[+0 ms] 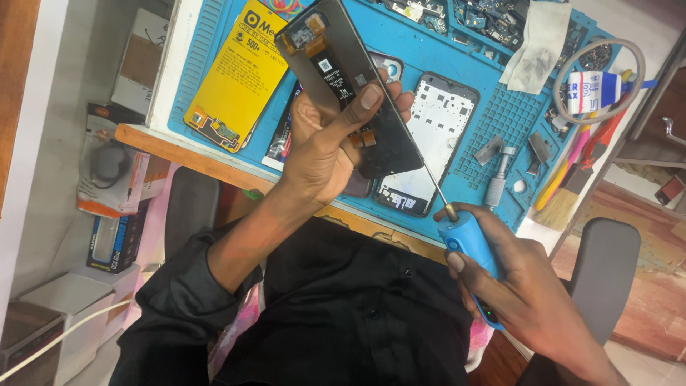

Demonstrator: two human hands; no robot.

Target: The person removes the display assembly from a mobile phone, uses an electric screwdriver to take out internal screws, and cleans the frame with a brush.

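Black glass phone display panel (350, 78), thin, stiff, light; judged fragile and slippery, best held by its edges. Left hand (325, 143) has its grip clamped on the panel's lower end, above the blue mat (500, 114). At 5 o'clock, right hand (518, 286) is closed round a blue electric screwdriver (468, 246), bit angled toward the panel. Bare phone frame (432, 143) lies behind on the counter.

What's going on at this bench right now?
A person in a black shirt sits at a blue repair mat. The left hand holds up a dark rectangular phone screen panel, back side showing with orange flex cables. The right hand grips a blue powered screwdriver, its thin metal shaft reaching up to the panel's edge. On the mat lie an opened phone frame, a yellow battery and a brush.
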